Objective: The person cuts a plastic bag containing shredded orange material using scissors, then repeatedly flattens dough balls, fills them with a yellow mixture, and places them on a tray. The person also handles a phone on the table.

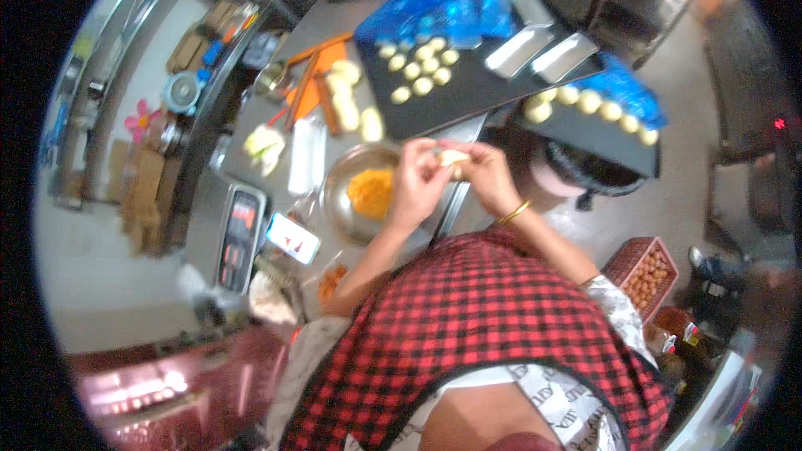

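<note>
A small piece of pale dough (452,158) is pinched between the fingers of my left hand (418,185) and my right hand (490,176), above the edge of the steel table. My right wrist wears a gold-coloured bangle. Below and left of my left hand is a round metal bowl (335,213) with an orange-yellow filling (369,193) in it. Beyond my hands, several pale dough balls (430,65) sit on a black tray (432,116). Longer dough pieces (343,103) lie beside an orange mat (319,75) with wooden rolling pins (302,93).
Blue plastic (438,6) covers the tray's far end, near metal loaf tins (519,52). To the right, a second black tray (617,144) holds dough balls above a bin. A digital scale (241,238) and a lit phone (293,238) are at left. A crate of eggs (648,279) stands right.
</note>
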Demonstrator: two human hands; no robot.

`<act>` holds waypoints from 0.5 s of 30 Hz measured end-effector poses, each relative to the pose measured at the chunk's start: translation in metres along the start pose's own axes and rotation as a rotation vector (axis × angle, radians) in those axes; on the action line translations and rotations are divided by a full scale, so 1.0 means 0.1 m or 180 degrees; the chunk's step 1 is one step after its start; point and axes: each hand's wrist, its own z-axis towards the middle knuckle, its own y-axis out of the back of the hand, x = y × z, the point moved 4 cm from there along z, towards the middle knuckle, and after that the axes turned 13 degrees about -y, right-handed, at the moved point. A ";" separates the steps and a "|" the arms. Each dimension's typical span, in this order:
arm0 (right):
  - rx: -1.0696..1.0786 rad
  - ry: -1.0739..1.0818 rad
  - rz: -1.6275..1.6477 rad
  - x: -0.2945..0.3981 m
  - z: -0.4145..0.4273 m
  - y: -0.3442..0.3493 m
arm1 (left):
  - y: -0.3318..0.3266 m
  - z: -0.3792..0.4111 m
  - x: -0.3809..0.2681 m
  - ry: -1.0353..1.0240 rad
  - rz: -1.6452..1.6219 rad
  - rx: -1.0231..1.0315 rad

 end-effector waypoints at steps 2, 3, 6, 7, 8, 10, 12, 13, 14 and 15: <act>-0.0326 0.0636 -0.1263 0.24 -0.12 0.00 | -0.07 0.09 -0.15 -0.0238 0.0622 0.0229; -0.0328 0.0621 -0.1017 0.22 -0.12 0.03 | -0.13 0.14 -0.29 -0.0593 0.0784 0.0183; -0.0420 0.0689 -0.1060 0.06 0.11 0.20 | -0.27 0.24 -0.35 -0.1440 0.2267 0.0739; -0.0461 0.0733 -0.1130 0.05 0.16 0.26 | -0.31 0.28 -0.36 -0.1403 0.2267 0.0752; -0.0477 0.0714 -0.1285 0.16 0.12 0.27 | -0.33 0.31 -0.33 -0.1396 0.2317 0.0794; -0.0584 0.0629 -0.1283 0.32 0.03 0.32 | -0.39 0.37 -0.24 -0.1395 0.2167 0.0882; -0.0700 0.0718 -0.1196 0.36 -0.06 0.44 | -0.47 0.40 -0.17 -0.1409 0.1847 0.0958; -0.0744 0.0643 -0.1029 0.34 -0.07 0.53 | -0.56 0.46 -0.27 -0.1410 0.1766 0.1162; -0.0769 0.0567 -0.0861 0.31 -0.05 0.64 | -0.64 0.49 -0.42 -0.1400 0.1696 0.1358; -0.0745 0.0481 -0.0696 0.30 -0.04 0.68 | -0.66 0.50 -0.50 -0.1364 0.1659 0.1525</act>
